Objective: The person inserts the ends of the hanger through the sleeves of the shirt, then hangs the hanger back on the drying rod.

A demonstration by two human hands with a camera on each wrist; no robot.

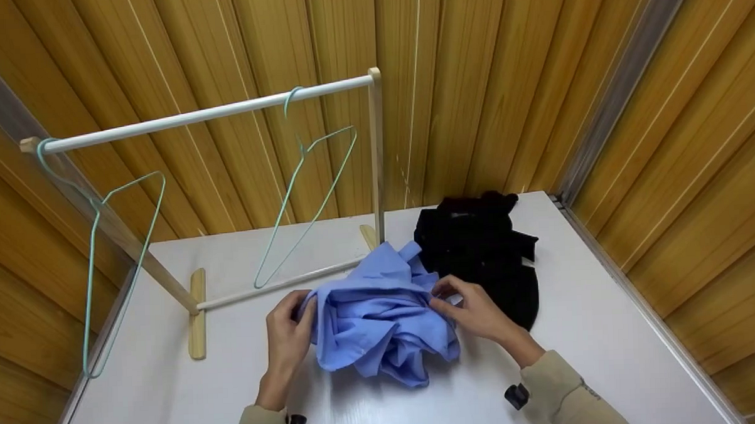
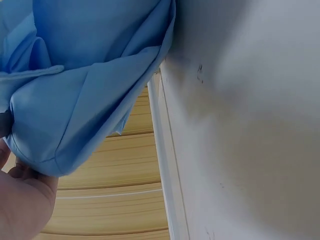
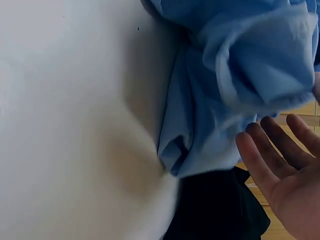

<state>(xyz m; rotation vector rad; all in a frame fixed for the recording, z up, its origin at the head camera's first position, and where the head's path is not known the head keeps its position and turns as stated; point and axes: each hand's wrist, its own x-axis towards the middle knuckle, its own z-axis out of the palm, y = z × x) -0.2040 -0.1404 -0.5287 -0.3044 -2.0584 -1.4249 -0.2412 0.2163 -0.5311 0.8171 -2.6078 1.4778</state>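
Blue woven shirt (image 1: 381,318), bunched just in front of the clothes rack's (image 1: 204,114) right post, should handle light, limp and crease-prone, best taken by its seamed edges; left hand (image 1: 287,331) pinches one edge, right hand's (image 1: 481,312) fingers spread loosely.

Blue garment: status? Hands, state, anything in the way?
Left hand grips blue garment at left edge; right hand at right edge, pinch unclear. Garment bunched, over white table. Black garment close by, right side; no evident block.
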